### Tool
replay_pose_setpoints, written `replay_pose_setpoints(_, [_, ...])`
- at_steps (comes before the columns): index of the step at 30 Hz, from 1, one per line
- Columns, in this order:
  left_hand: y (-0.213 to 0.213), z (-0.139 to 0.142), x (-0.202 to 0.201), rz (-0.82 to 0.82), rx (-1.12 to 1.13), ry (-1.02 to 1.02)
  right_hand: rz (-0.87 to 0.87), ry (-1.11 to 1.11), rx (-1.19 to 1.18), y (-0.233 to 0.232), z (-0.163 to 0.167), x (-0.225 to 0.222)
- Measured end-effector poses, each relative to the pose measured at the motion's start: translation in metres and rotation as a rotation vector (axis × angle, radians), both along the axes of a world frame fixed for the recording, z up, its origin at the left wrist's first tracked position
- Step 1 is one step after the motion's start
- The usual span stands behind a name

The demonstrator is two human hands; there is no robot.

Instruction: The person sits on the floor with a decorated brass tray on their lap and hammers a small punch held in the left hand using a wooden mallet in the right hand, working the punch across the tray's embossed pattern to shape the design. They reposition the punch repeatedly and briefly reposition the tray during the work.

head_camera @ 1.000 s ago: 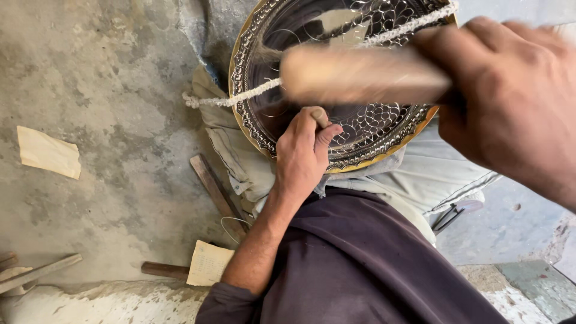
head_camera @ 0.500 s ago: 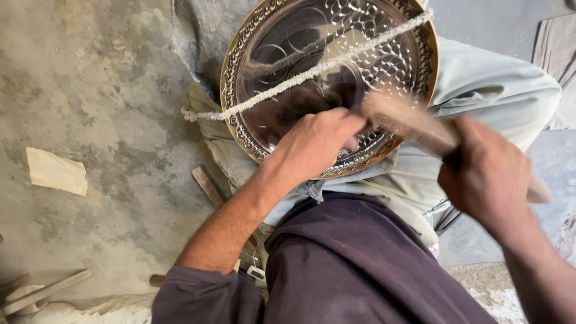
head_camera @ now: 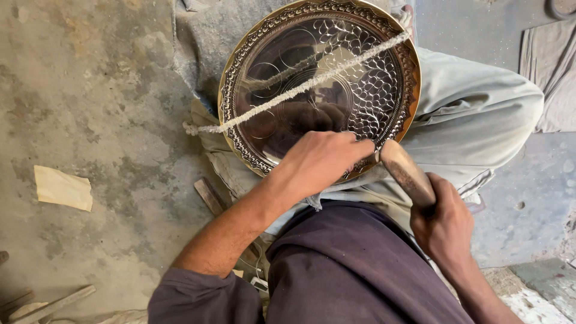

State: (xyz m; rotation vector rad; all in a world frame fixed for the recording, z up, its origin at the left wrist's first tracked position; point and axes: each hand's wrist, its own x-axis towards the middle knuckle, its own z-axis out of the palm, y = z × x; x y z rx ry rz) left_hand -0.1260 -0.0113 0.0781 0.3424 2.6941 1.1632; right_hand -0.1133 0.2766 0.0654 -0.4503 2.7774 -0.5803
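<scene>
You are sitting on a concrete floor (head_camera: pixel 102 102) with a round engraved metal tray (head_camera: pixel 318 90) resting on your lap, its patterned face tilted up towards you. Your left hand (head_camera: pixel 321 159) is lying curled on the tray's near rim, its fingers closed; what they are pinching cannot be told. Your right hand (head_camera: pixel 445 225) is gripping the handle of a wooden mallet (head_camera: pixel 408 174), whose rounded head is meeting the left hand's fingertips at the tray's edge. A thick pale cord (head_camera: pixel 300 90) is stretching slantwise across the tray's face, its knotted end hanging past the left rim. Your light trousers (head_camera: pixel 474 108) are showing under the tray. A scrap of tan paper (head_camera: pixel 62 188) is lying well apart on the floor to your left, and wooden sticks (head_camera: pixel 48 306) are lying near the lower-left corner.
</scene>
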Motion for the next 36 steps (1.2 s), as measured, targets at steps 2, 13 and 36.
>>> replay_pose_setpoints(2, [-0.009, 0.001, 0.008, 0.159, 0.210, 0.002, -0.087, -0.099, -0.020, 0.004, -0.001, -0.011])
replay_pose_setpoints(13, [0.011, -0.009, 0.059, 0.865, 0.230, 0.243, -0.083, 0.040, -0.297, -0.040, 0.044, -0.065])
replay_pose_setpoints(36, [0.028, 0.005, 0.070, 0.949, 0.229, 0.142, 0.629, 0.538, 0.117, -0.148, 0.154, -0.095])
